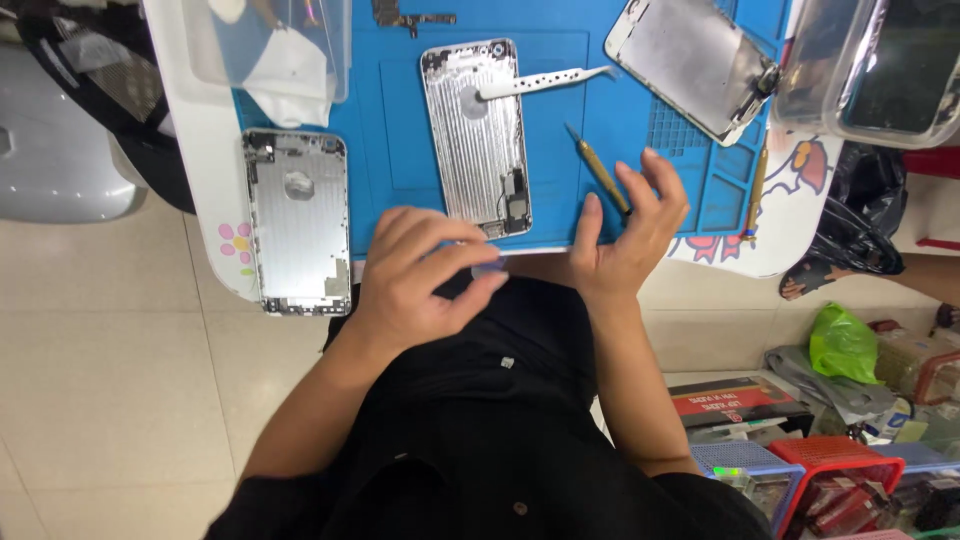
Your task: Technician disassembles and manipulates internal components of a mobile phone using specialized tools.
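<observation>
1. Our left hand [420,275] sits at the near edge of the desk [205,170], fingers [440,240] curled in and pinching a small translucent bluish piece [489,268] between thumb and fingertips; we can't tell what it is
2. Our right hand [625,235] is just beside it, fingers [665,190] spread and released, holding nothing
3. Right fingertips hover over the yellow-handled screwdriver [598,172] lying on the blue mat [560,130]; can't tell if they touch it
4. Silver phone back housing [475,135] lies inner side up at mat centre, its lower end just past our left fingertips
5. White tweezers [543,82] rest across the upper part of that housing, tip pointing right
6. Second silver housing [296,222] lies left, half on the mat, half on the white desk edge, well apart from both hands
7. Screen assembly [692,62] lies tilted at the mat's upper right, metal backplate up
8. Clear plastic boxes: one [270,50] upper left with white cloth inside, one [870,70] upper right
9. Floor right of us: green bag [842,342], red basket [835,465], blue basket [745,462]
</observation>
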